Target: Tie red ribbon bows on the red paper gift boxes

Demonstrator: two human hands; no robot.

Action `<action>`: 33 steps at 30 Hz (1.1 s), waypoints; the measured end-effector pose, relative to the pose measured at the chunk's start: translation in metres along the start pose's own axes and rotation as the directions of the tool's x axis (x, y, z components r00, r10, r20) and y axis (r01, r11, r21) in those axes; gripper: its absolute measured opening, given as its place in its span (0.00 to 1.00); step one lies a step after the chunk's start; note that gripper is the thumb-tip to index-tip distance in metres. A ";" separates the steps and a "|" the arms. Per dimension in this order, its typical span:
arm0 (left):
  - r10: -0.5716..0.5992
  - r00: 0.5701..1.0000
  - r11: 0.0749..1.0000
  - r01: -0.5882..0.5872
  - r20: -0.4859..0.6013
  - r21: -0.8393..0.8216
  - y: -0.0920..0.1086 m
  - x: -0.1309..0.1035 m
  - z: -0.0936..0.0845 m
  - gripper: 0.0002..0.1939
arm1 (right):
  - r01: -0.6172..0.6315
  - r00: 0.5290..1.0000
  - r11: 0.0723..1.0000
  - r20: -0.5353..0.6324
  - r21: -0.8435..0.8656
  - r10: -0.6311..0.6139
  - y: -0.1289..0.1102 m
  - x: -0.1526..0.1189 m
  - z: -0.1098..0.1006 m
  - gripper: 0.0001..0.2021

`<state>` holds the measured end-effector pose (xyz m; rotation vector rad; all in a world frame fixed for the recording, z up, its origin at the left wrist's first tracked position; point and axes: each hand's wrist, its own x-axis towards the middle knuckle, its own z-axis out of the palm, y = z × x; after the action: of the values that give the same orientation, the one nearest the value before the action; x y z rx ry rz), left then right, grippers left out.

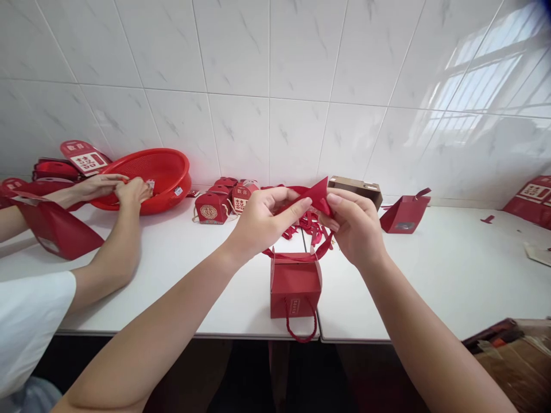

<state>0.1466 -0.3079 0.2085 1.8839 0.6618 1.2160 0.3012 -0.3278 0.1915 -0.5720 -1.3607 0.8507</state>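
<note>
Both my hands are raised over the white table, pinching one red ribbon (317, 198). My left hand (269, 217) is closed on its left part, thumb on top. The fingers of my right hand (353, 223) are closed on the right part, close beside my left thumb. A pointed end of the ribbon sticks up between the hands. Below them stands a small red gift box (295, 287) with a rope handle hanging at its front and ribbon across its top. Behind the box, partly hidden by my hands, lies a pile of red ribbon pieces (316, 232).
To the left, a person's hands (131, 189) work at a red plastic basket (170, 201), beside a red bag (64, 229). Small red boxes (212, 207) and a brown carton (357, 186) stand near the wall. Another red box (404, 215) is right; a cardboard box (516, 361) sits lower right.
</note>
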 end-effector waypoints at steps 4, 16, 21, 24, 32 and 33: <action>-0.041 0.998 0.999 0.039 0.054 0.036 -0.002 0.000 -0.004 0.10 | 0.039 0.999 0.994 0.029 -0.100 -0.036 0.004 -0.003 0.000 0.06; -0.227 0.920 0.885 0.332 0.320 -0.327 -0.017 0.003 -0.028 0.17 | 0.669 0.743 0.491 0.476 -0.558 -0.471 0.010 -0.002 -0.026 0.13; -0.049 0.984 0.995 0.034 0.174 0.092 -0.009 -0.011 -0.026 0.15 | 0.612 0.769 0.475 0.335 -0.632 -0.544 0.012 -0.012 -0.024 0.12; 0.180 0.982 0.834 -0.118 -0.062 0.539 -0.011 -0.029 -0.034 0.12 | 0.398 0.844 0.537 0.067 -0.744 -0.532 0.011 -0.029 -0.036 0.07; -0.099 0.973 0.555 0.228 -0.208 0.800 -0.071 -0.098 -0.097 0.14 | -0.289 0.947 0.390 -0.321 -0.874 -0.018 0.031 -0.089 -0.126 0.16; -0.165 0.957 0.511 0.289 -0.238 0.810 -0.083 -0.107 -0.103 0.15 | -0.340 0.934 0.360 -0.357 -0.869 0.022 0.038 -0.098 -0.137 0.17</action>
<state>0.0080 -0.3088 0.1095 2.3542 1.7763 0.8866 0.4294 -0.3673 0.0824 -1.7175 -1.4257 0.0225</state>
